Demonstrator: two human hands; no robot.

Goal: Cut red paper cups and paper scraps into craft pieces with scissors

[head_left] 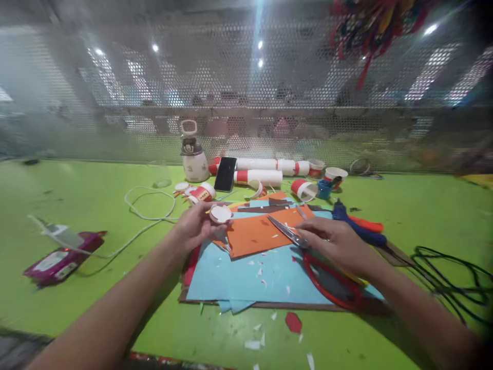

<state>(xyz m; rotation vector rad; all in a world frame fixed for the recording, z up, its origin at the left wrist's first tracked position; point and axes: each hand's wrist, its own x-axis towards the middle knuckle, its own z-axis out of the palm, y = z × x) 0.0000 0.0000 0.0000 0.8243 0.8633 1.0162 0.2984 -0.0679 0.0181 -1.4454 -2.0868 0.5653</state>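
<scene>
My left hand (pixel 196 223) pinches a small white paper disc with a raised rim (pixel 221 214), like the bottom of a paper cup, above the left end of an orange sheet. My right hand (pixel 333 239) is closed at the pivot of a pair of scissors (pixel 290 235). Their red handles stick out below the palm, and the blades point up and left over the orange paper (pixel 252 236). That orange sheet lies on light blue paper (pixel 246 280) strewn with white and red scraps.
Behind the papers are a white bottle (pixel 195 165), a black phone (pixel 225 173), white-and-red paper cup tubes (pixel 259 178) and a cut cup (pixel 304 190). A blue glue gun (pixel 356 228) with a dark cord sits right. At left, a purple power strip (pixel 63 262) trails a white cable.
</scene>
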